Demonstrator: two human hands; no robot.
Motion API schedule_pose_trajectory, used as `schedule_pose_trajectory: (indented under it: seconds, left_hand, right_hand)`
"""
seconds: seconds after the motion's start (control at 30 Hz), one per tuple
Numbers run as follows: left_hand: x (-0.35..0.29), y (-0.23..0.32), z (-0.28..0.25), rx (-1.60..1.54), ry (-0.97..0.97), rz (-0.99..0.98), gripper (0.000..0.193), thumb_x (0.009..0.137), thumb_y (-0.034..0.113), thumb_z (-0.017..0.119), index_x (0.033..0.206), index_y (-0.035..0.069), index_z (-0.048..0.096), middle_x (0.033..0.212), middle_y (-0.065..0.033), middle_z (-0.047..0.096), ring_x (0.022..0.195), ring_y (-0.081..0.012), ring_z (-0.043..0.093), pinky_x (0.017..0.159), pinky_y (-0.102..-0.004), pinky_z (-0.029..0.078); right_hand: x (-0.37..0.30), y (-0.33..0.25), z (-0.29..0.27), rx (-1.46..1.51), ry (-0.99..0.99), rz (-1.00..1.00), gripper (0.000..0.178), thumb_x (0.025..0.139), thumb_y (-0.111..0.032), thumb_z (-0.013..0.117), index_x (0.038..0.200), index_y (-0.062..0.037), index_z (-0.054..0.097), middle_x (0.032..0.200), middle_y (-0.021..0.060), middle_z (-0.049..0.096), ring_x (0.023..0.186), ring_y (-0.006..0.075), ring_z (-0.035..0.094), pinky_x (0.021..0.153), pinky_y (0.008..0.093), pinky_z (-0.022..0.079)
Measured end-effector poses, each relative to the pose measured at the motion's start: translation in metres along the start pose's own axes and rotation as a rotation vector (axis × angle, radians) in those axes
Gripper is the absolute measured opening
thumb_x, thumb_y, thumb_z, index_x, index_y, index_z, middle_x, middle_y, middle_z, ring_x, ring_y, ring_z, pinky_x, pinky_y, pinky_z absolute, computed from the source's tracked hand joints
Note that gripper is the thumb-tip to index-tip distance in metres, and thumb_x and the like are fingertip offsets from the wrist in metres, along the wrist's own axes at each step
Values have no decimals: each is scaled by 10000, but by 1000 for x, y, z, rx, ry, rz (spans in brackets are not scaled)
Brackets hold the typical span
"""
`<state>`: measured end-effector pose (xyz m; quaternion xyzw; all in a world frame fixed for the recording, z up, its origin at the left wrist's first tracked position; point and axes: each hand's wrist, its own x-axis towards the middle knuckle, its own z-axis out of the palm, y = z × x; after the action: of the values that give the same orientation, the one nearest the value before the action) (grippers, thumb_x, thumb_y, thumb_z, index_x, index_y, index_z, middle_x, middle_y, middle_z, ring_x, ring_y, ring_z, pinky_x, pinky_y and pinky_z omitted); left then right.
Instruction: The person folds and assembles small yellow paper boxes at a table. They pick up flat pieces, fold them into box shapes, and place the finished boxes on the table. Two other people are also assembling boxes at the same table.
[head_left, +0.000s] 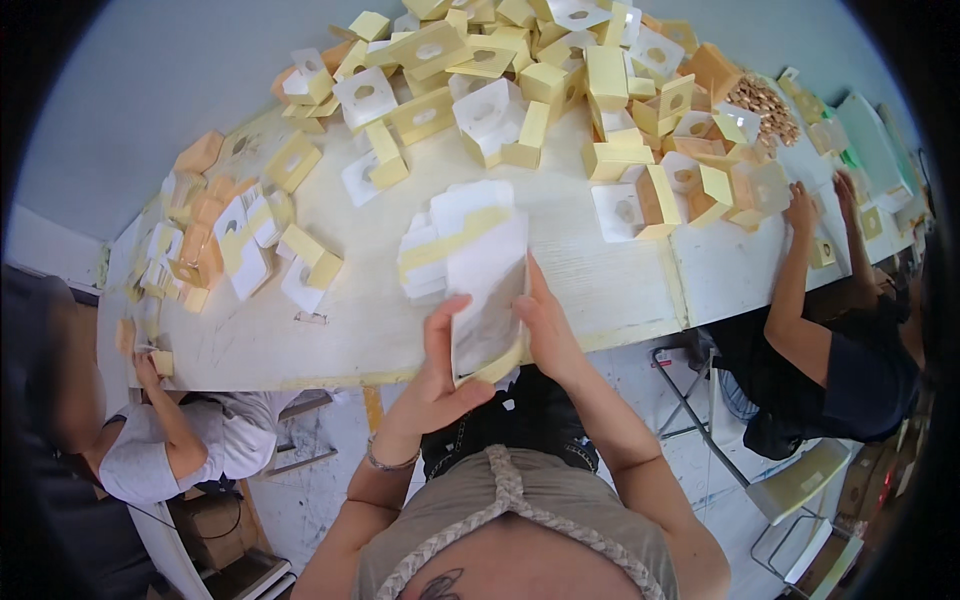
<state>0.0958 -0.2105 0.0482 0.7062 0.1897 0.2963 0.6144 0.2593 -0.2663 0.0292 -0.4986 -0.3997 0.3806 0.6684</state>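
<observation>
A white paper carton with a pale yellow edge (487,300) is held upright over the table's near edge, between my two hands. My left hand (447,365) grips its lower left side, thumb on the face and fingers along the bottom edge. On its right side, my right hand (545,322) presses with the thumb while the other fingers go behind it. Just beyond the carton lie flat white and yellow carton blanks (425,250), partly covered by it.
Yellow and white folded boxes with round cut-outs (495,115) heap across the far table (620,290). More boxes (225,235) lie left, and small brown pieces (762,112) far right. Co-workers' hands (147,370) work at both ends. A folding chair (795,480) stands right.
</observation>
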Motion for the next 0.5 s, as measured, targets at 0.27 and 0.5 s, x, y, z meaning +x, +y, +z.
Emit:
schedule_pose_trajectory:
  seconds: [0.27,0.5]
  left_hand:
    - [8,-16,-4,1,194,71,492,821,205,692,1209,60,427,1222,-95,384,1127,-195,449,916,-322,417]
    - [-4,-13,-3,201,162,-90,245,817,156,675,971,28,535,1006,-80,479,952,-197,487,848,-269,391]
  right_hand:
    - [-28,10,-4,-112,-50,-173,478,959,-361,363,1236,7,491,1315,220,405,1263,323,362,1054,381,245]
    - [-20,13,-13,-127,-63,-204,320,765,-89,702,1046,-29,561,1129,150,496,1053,248,496,898,349,403]
